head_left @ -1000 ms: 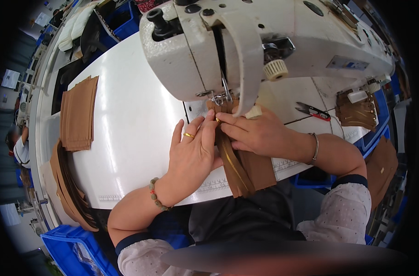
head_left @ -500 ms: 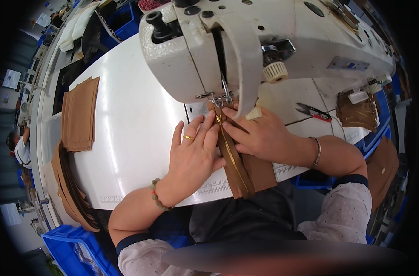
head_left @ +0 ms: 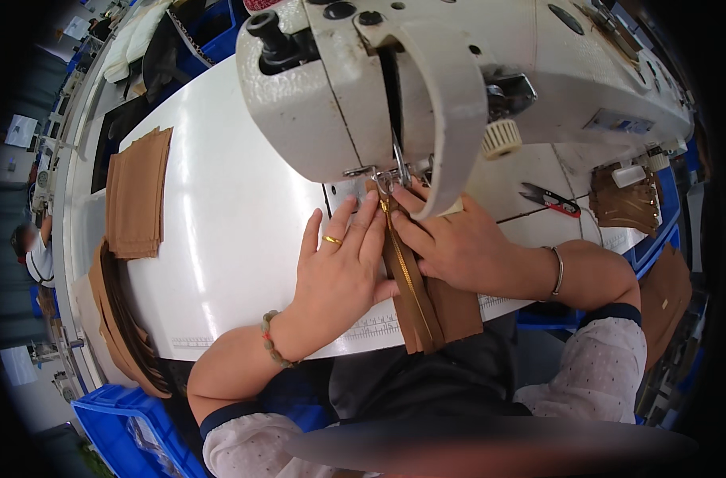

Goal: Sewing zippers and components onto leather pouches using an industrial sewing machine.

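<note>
A brown fabric piece (head_left: 459, 311) with a brass zipper (head_left: 407, 275) on brown tape lies under the presser foot (head_left: 387, 179) of the white sewing machine (head_left: 363, 95). My left hand (head_left: 339, 279) lies on the left of it, fingers stretched and apart, tips on the zipper tape near the foot; it wears a gold ring. My right hand (head_left: 459, 247) rests on the right side, fingers extended onto the tape and fabric, the upper fingertips partly hidden behind the machine's curved guard.
Brown fabric stacks (head_left: 136, 199) and curved pieces (head_left: 124, 319) are at left. Red-handled snips (head_left: 554, 199) and small zippered pieces (head_left: 622, 199) are at right. Blue bins (head_left: 116, 406) flank the white table (head_left: 219, 239). A co-worker (head_left: 36, 255) sits far left.
The machine appears slightly shifted rightward in the picture, along with the zipper and fabric. My right hand's upper fingers have slid toward the presser foot. My left hand has barely moved.
</note>
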Demonstrator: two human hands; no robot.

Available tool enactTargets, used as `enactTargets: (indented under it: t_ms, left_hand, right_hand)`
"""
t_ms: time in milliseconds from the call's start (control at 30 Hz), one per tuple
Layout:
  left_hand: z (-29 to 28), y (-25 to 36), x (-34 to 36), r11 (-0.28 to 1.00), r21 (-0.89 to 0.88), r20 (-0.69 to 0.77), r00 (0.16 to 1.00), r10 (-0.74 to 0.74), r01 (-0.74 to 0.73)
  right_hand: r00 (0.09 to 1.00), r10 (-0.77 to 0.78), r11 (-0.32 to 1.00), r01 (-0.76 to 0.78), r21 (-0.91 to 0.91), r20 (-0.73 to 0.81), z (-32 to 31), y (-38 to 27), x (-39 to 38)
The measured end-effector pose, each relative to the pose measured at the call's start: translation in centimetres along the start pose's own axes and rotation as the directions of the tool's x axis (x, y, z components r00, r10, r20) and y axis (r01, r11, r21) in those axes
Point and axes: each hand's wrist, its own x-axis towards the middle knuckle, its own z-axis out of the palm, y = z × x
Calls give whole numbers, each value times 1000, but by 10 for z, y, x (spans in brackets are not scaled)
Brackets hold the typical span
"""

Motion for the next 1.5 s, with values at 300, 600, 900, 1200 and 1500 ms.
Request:
enactTargets:
  t_ms: [300,600,900,1200,1500]
  left_hand:
    - [2,-7,6,999,-53,-13,1000,-2,2]
    - [3,-10,9,997,-72,-1,999,34,-34]
    - [4,-11,14,995,-82,-52,997,55,-60]
    - [2,-8,17,986,-155,-89,995,40,-54]
    - [1,19,-17,976,-59,-146,969,200,-210]
  right_hand:
    - [994,52,998,-53,15,97,-1,2,1]
    - [994,74,997,-74,-11,77,-3,2,1]
    - [991,85,994,-78,-74,107,-4,3,0]
    - [995,71,996,-66,-65,64,-5,6,2]
    - [989,-66,950,103,-296,131,-22,-23,-29]
